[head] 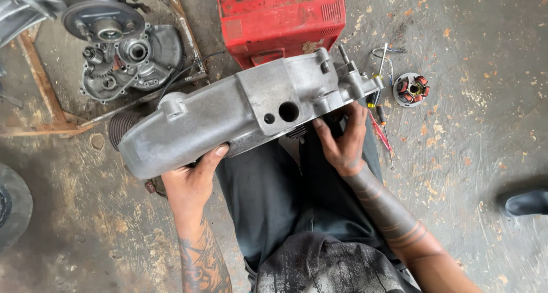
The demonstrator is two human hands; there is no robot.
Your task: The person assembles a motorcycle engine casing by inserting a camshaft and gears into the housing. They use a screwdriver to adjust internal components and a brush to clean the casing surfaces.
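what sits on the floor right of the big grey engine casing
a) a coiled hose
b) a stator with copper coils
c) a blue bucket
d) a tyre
b: a round stator with reddish copper coils lies on the concrete floor, just past the right end of the engine casing that both hands hold.

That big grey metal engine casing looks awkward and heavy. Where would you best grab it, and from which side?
Probably from underneath, one hand near each end, since the engine casing is long and lies slantwise across the lap. The left hand already cups the rounded lower end from below, thumb on its edge. The right hand reaches under the lumpy end with the bosses, whose ledges seem to give the fingers purchase.
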